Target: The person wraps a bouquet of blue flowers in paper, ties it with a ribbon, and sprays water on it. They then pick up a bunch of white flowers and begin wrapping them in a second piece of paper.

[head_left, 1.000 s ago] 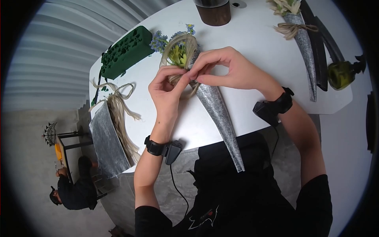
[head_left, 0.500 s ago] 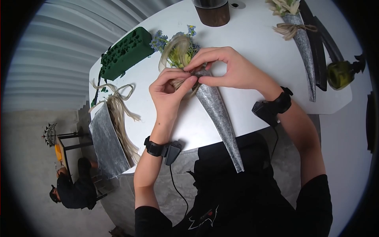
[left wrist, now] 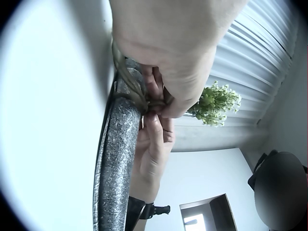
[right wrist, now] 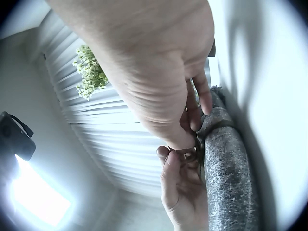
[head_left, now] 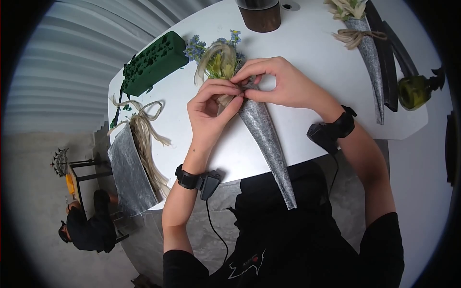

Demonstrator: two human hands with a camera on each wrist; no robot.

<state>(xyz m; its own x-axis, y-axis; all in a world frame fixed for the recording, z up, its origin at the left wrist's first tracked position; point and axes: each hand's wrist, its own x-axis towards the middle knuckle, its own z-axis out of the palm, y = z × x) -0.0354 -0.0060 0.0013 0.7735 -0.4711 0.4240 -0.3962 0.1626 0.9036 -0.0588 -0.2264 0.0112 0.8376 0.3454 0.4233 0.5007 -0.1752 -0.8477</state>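
A long silvery-grey paper cone [head_left: 267, 137] lies across the table's front edge, its narrow tip hanging past it. Blue flowers [head_left: 194, 50] with green leaves stick out of its wide end. Pale raffia [head_left: 200, 65] passes round the cone's upper part, and a loop of it arches over the blooms. My left hand [head_left: 206, 108] pinches the raffia at the cone's left side, thumb against fingers. Facing it, my right hand [head_left: 285, 86] pinches the raffia at the same spot, fingertips close to the left ones. The right wrist view shows a raffia band [right wrist: 219, 126] round the cone; fingers partly hide the knot.
Green floral foam [head_left: 153, 65] stands at the back left. Grey paper [head_left: 132, 168] and a raffia bundle [head_left: 144, 139] lie at the left edge. A second tied cone [head_left: 370, 57], a green bottle [head_left: 414, 91] and a brown container [head_left: 260, 17] stand farther off. Another person [head_left: 91, 225] sits at far left.
My left hand has shifted slightly right and up, its fingertips now closer to the right hand's. The right fingers have re-gripped at the knot. The raffia loop has shifted over the flowers.
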